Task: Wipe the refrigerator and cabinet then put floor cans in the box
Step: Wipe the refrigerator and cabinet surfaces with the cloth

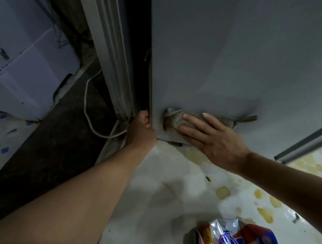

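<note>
A pale grey refrigerator side panel (pixel 238 50) fills the upper right. Low on it, near the floor, my right hand (pixel 209 136) presses a crumpled grey cloth (pixel 178 117) flat against the panel with straight fingers. My left hand (pixel 140 130) grips the panel's left bottom edge, its fingers curled round the corner into the dark gap. A red crushed can (pixel 202 241) lies on the floor at the bottom edge, partly under a blue, white and red plastic wrapper (pixel 245 239).
A ribbed grey frame (pixel 112 52) stands left of the dark gap, with a white cable (pixel 89 110) looping on the dark floor strip. A white appliance (pixel 14 59) stands at upper left. The white floor sheet (pixel 165 193) carries yellow stains. A metal rail (pixel 311 138) runs at right.
</note>
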A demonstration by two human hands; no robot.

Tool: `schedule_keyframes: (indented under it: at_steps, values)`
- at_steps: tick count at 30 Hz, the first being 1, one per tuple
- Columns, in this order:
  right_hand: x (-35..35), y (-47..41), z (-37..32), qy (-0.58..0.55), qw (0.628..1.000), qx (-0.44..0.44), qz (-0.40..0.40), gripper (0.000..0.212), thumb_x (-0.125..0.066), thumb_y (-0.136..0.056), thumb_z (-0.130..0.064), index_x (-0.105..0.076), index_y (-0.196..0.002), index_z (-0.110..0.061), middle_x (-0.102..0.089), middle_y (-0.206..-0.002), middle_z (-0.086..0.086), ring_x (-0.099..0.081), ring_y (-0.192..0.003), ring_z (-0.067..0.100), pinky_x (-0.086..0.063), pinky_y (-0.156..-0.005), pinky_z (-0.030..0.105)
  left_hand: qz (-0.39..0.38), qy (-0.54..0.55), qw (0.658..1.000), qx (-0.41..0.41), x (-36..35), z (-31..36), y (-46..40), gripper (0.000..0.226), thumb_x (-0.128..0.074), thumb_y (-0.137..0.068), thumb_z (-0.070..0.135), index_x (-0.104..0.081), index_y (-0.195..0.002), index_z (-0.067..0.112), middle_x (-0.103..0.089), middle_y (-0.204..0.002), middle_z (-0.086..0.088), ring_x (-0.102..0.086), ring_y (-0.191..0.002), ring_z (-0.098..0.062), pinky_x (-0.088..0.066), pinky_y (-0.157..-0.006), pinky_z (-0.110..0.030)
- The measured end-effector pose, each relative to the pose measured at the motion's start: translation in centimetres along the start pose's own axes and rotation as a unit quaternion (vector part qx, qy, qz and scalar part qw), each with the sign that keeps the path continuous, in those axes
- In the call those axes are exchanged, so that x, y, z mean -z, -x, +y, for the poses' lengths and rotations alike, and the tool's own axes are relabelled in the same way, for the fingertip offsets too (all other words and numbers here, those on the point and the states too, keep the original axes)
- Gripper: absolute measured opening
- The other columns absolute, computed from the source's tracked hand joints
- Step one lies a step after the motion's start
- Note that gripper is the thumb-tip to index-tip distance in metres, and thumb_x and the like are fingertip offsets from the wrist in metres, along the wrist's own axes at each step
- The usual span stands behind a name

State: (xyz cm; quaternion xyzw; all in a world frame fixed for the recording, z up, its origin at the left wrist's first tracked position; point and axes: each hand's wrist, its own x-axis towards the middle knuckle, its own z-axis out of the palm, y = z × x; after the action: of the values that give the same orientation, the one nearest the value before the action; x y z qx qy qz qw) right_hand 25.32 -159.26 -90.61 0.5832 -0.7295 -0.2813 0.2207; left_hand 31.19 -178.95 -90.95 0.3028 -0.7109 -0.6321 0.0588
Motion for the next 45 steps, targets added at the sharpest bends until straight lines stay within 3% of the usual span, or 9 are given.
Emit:
schedule_keyframes:
  at_steps: [4,10,14,19,23,27,32,41,45]
  values:
    - [-2.3,0.7,-2.3,-0.007,0.981,0.088,-0.170,0.069,-0.032,-0.097,-0.016,0.013,-0.150,-0.014,0.036,-0.144,0.001,0.047,-0.119,0.027,0.032,-0.098,0.044,0.010,-0.055,0.998,-0.004,-0.6,-0.3,0.2,0.053,-0.037,-0.077,-0.016,-0.047,-0.125,0.004,-0.058,-0.127,-0.017,-0.054,-0.119,-0.029,-0.042,-0.104,-0.045]
    - [0.0,3.4,1.0,-0.023,0.999,-0.031,0.038,0.053,-0.033,-0.088,-0.014,-0.031,-0.140,-0.016,-0.037,-0.149,-0.005,-0.029,-0.140,0.018,-0.005,-0.117,0.041,0.039,-0.063,0.997,0.015,-2.2,0.1,1.1,0.065,-0.043,-0.077,-0.011,-0.036,-0.138,0.011,-0.049,-0.139,-0.011,-0.048,-0.127,-0.026,-0.040,-0.107,-0.042]
    - [-0.2,8.6,4.4,-0.002,0.988,-0.099,0.117,0.055,-0.030,-0.090,-0.010,-0.029,-0.145,-0.014,-0.023,-0.151,-0.004,-0.020,-0.143,0.023,-0.003,-0.117,0.039,0.084,-0.101,0.991,0.019,-3.5,0.3,2.0,0.061,-0.048,-0.081,-0.005,-0.034,-0.138,0.009,-0.052,-0.136,-0.013,-0.051,-0.122,-0.028,-0.042,-0.102,-0.035]
    - [-2.3,9.7,2.4,0.016,1.000,0.001,-0.010,0.058,-0.033,-0.087,-0.014,-0.028,-0.144,-0.021,-0.018,-0.151,-0.005,-0.015,-0.143,0.018,-0.005,-0.119,0.040,0.131,-0.132,0.982,0.032,-5.2,1.4,2.8,0.060,-0.053,-0.084,-0.001,-0.029,-0.138,0.004,-0.044,-0.139,-0.017,-0.046,-0.123,-0.030,-0.037,-0.098,-0.033]
    - [-3.7,9.5,0.3,-0.022,0.977,0.093,-0.192,0.075,-0.037,-0.092,-0.005,0.007,-0.150,-0.023,0.022,-0.154,-0.004,0.036,-0.130,0.017,0.030,-0.101,0.040,0.113,-0.102,0.987,0.043,-6.3,1.9,3.7,0.044,-0.042,-0.094,0.003,-0.029,-0.135,0.001,-0.039,-0.144,-0.014,-0.042,-0.126,-0.028,-0.032,-0.099,-0.029]
    - [-2.4,11.0,1.3,0.046,0.996,0.011,-0.072,0.057,-0.020,-0.098,-0.019,-0.003,-0.149,-0.038,0.007,-0.154,-0.020,0.012,-0.144,0.011,0.021,-0.114,0.037,0.088,-0.078,0.990,0.082,-8.2,2.3,4.7,0.053,-0.045,-0.093,0.005,-0.025,-0.142,0.003,-0.039,-0.144,-0.017,-0.042,-0.128,-0.031,-0.036,-0.106,-0.036]
    - [-2.0,15.4,5.4,0.003,0.993,-0.099,0.072,0.057,-0.026,-0.089,-0.013,-0.027,-0.146,-0.012,-0.021,-0.151,-0.002,-0.022,-0.143,0.023,-0.003,-0.118,0.039,0.044,-0.039,0.996,0.069,-11.0,2.9,6.1,0.065,-0.052,-0.086,0.003,-0.024,-0.143,0.015,-0.043,-0.140,-0.012,-0.046,-0.123,-0.032,-0.041,-0.105,-0.045]
    - [-5.4,16.7,1.7,0.037,0.987,0.032,-0.156,0.044,-0.035,-0.091,-0.033,-0.045,-0.129,-0.053,-0.034,-0.140,-0.034,-0.032,-0.134,-0.007,0.006,-0.114,0.032,0.077,-0.050,0.992,0.083,-12.7,3.1,5.7,0.075,-0.056,-0.086,0.005,-0.012,-0.146,0.012,-0.038,-0.143,-0.013,-0.045,-0.125,-0.033,-0.041,-0.105,-0.043]
    - [-3.3,18.0,4.1,0.047,0.996,-0.002,-0.079,0.046,-0.045,-0.083,-0.019,-0.060,-0.125,-0.031,-0.052,-0.137,-0.014,-0.047,-0.129,0.011,-0.028,-0.114,0.034,0.064,-0.088,0.991,0.072,-12.4,2.8,6.4,0.071,-0.059,-0.081,0.004,-0.021,-0.141,0.010,-0.046,-0.136,-0.015,-0.048,-0.120,-0.034,-0.043,-0.102,-0.044]
